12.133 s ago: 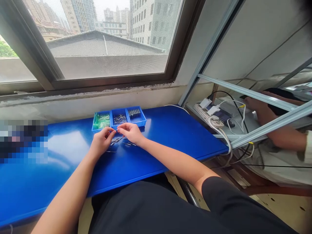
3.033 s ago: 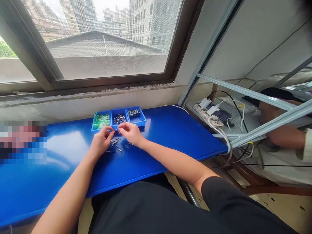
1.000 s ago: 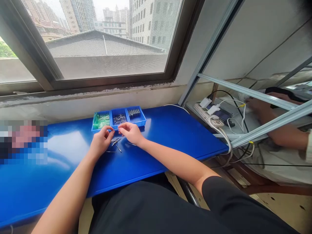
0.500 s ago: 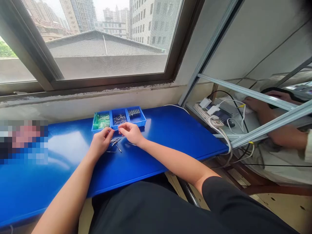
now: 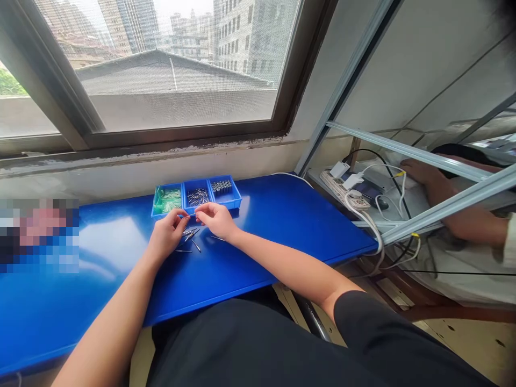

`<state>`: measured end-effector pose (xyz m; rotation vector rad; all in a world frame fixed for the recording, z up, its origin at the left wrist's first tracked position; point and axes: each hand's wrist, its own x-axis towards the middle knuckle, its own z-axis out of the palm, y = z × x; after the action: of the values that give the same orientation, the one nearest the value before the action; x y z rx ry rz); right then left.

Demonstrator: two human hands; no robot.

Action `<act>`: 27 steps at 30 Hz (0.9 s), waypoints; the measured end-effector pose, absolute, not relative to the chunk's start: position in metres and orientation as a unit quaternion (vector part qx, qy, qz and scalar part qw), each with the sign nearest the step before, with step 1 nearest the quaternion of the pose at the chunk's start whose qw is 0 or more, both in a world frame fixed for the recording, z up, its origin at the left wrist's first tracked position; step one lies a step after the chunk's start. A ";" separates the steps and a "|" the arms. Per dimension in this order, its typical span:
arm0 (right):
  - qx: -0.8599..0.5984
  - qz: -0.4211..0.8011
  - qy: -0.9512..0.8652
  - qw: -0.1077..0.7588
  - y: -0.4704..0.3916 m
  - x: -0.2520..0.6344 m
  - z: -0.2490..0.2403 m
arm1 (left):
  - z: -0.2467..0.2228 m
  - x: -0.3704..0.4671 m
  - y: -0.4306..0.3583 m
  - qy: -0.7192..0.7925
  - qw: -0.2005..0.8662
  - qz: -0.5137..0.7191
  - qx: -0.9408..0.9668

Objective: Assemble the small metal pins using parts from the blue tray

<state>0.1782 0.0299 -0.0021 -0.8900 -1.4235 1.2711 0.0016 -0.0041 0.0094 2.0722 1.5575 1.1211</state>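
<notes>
My left hand [image 5: 168,232] and my right hand [image 5: 215,219] pinch a thin metal rod [image 5: 192,215] between them, one at each end, just in front of a blue three-part tray [image 5: 237,203]. Green and clear plastic pieces [image 5: 169,199] fill the tray's left compartment. Thin metal pieces [image 5: 197,196] lie in the middle one, and small metal cylinders [image 5: 221,186] stand in rows in the right one. Several metal rods [image 5: 195,244] are scattered on the blue table under my hands. Another rod lies partly hidden by my right hand.
The blue table [image 5: 282,226] runs below a window [image 5: 181,107]. At the right stand a metal frame [image 5: 407,150], a power strip [image 5: 350,193] with chargers and cables, and another person's arm [image 5: 447,204]. A blurred patch covers the far left.
The other person's hand at the right has shifted slightly left. My hands hold nearly the same position.
</notes>
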 end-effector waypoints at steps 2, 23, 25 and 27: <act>-0.366 0.524 -0.587 0.497 0.030 0.178 -0.002 | 0.009 0.000 -0.002 0.545 0.149 0.385 0.730; -0.361 0.522 -0.589 0.501 0.031 0.177 -0.005 | 0.006 -0.002 0.000 0.540 0.153 0.392 0.729; -0.359 0.521 -0.589 0.503 0.031 0.177 -0.005 | 0.007 -0.002 0.000 0.539 0.148 0.389 0.732; -0.358 0.523 -0.587 0.504 0.031 0.177 -0.005 | 0.007 -0.001 -0.001 0.542 0.149 0.390 0.729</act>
<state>0.1770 0.0310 -0.0055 -0.8651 -1.4175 1.2616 -0.0010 -0.0005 0.0067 2.0968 1.5581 1.1214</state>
